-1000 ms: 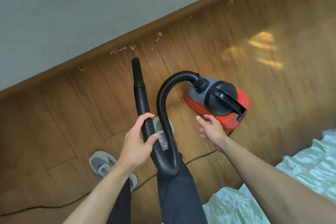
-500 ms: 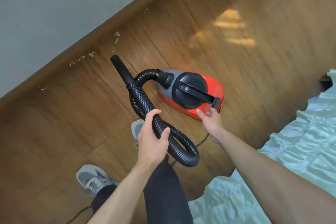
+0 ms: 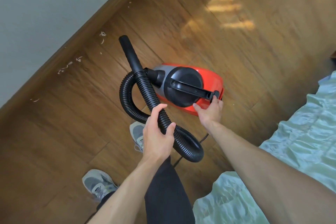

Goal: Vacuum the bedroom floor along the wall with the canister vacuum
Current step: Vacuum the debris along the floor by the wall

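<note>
While the left hand (image 3: 157,132) closes its fingers (image 3: 160,107) round the hose (image 3: 145,87) to aim the nozzle (image 3: 130,52), the right hand (image 3: 210,112) touches the rear of the handle (image 3: 190,90) on the vacuum (image 3: 209,76), perhaps at a switch; whether it grips, I cannot tell. Scraps (image 3: 69,65) lie beyond the left fingers by the wall (image 3: 45,5); the bed (image 3: 291,151) crowds the right.

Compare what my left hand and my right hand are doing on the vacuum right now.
The left hand wraps its fingers round the ribbed hose; the right hand only touches the rear end of the canister vacuum's handle, grip unclear. The left hand sits nearer the body, the right hand farther out. Both touch the same machine.
</note>
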Motion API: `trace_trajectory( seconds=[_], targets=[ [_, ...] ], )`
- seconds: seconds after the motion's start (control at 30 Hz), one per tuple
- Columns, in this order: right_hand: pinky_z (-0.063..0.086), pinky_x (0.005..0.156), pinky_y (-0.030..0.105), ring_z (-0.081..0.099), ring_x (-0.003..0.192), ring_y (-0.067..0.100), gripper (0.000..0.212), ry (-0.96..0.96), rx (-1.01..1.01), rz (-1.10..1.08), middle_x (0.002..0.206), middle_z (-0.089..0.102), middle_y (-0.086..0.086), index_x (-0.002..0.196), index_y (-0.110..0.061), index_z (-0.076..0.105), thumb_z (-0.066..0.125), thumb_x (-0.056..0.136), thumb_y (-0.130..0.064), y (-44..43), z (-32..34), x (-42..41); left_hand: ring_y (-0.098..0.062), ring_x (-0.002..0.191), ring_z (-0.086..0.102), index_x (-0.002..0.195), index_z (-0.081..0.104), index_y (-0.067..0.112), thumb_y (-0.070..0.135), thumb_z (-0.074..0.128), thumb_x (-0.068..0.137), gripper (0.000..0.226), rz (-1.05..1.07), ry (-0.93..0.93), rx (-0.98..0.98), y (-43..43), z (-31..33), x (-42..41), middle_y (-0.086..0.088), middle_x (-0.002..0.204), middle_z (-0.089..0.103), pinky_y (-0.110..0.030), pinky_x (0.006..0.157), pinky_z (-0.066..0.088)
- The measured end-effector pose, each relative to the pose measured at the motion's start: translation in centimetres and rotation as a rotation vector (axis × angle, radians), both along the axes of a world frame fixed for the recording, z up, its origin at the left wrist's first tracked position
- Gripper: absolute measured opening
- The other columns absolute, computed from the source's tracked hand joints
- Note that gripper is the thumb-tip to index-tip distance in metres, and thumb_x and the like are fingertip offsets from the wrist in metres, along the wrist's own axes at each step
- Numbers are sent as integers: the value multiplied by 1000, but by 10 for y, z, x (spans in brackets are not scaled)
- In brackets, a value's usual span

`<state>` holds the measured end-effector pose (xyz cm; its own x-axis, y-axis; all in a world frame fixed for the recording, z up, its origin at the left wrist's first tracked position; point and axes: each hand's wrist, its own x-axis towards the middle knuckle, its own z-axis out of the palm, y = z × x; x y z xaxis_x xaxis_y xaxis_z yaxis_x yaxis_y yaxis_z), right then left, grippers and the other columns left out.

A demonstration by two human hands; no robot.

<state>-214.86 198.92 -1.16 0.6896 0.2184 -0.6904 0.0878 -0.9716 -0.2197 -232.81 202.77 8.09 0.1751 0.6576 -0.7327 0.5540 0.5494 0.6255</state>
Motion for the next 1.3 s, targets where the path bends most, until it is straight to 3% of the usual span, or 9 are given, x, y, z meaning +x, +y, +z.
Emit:
trace_trajectory(
  seconds=[0.27, 0.57, 0.77, 0.83, 0.93, 1.0, 1.07, 1.2, 1.3],
  targets=[
    [33, 115, 41, 32, 134, 28, 113, 21, -4, 75, 141, 24, 8, 157, -9, 10, 80, 77, -47, -7, -10, 6, -22, 113, 59, 128, 44, 51, 15, 69, 90, 58, -43, 11, 5, 0, -9, 1, -1, 114, 61, -49, 103, 47],
    [37, 109, 52, 30, 134, 33, 112, 11, -90, 189, 141, 26, 10, 157, -14, 9, 75, 78, -56, -10, -14, 14, -26, 121, 58, 129, 45, 51, 14, 68, 91, 58, -75, -6, 4, -6, -13, -4, -4, 124, 61, -51, 104, 48],
    [30, 116, 47, 26, 144, 37, 124, 327, -272, 232, 160, 7, 16, 152, -21, -27, 74, 84, -44, -10, 11, 1, -15, 119, 54, 126, 47, 52, 11, 68, 91, 57, -77, -29, -2, -6, 8, -19, 4, 122, 59, -46, 105, 47],
    [36, 114, 45, 36, 141, 35, 116, 437, -441, 438, 162, 18, 17, 155, -14, -18, 73, 87, -38, -1, 29, -4, -10, 114, 55, 125, 48, 51, 10, 68, 91, 57, -69, -35, -21, -4, 17, -28, 13, 116, 59, -45, 102, 49],
    [49, 103, 40, 47, 132, 28, 78, 609, -545, 869, 159, 31, 7, 156, -18, 21, 62, 94, -40, 32, 67, -14, -11, 107, 60, 126, 49, 49, 8, 68, 91, 58, -12, -68, -52, -1, 29, -43, 15, 110, 60, -44, 97, 53],
    [50, 101, 39, 48, 132, 23, 60, 761, -461, 991, 157, 34, 1, 153, -28, 33, 53, 98, -43, 62, 94, -26, -17, 103, 63, 127, 49, 49, 8, 68, 90, 58, 25, -82, -51, -1, 35, -53, 8, 108, 62, -46, 93, 55],
    [51, 98, 37, 59, 120, 19, 53, 862, -279, 944, 143, 50, 3, 152, -31, 33, 47, 101, -43, 93, 118, -47, -21, 98, 66, 126, 49, 48, 9, 67, 91, 56, 95, -87, -64, -1, 39, -64, 3, 104, 63, -48, 88, 57],
    [56, 92, 39, 63, 110, 19, 60, 840, 70, 811, 128, 54, 4, 152, -47, 18, 49, 101, -39, 142, 131, -101, -19, 99, 66, 127, 49, 47, 9, 67, 91, 55, 247, -96, -95, -3, 45, -95, 6, 101, 64, -50, 88, 57],
    [55, 93, 44, 58, 117, 22, 70, 871, 84, 885, 136, 46, 7, 151, -53, 16, 58, 98, -35, 163, 124, -147, -10, 101, 65, 126, 49, 46, 7, 66, 91, 55, 235, -102, -76, -7, 51, -122, 13, 104, 66, -44, 95, 54]
  ],
)
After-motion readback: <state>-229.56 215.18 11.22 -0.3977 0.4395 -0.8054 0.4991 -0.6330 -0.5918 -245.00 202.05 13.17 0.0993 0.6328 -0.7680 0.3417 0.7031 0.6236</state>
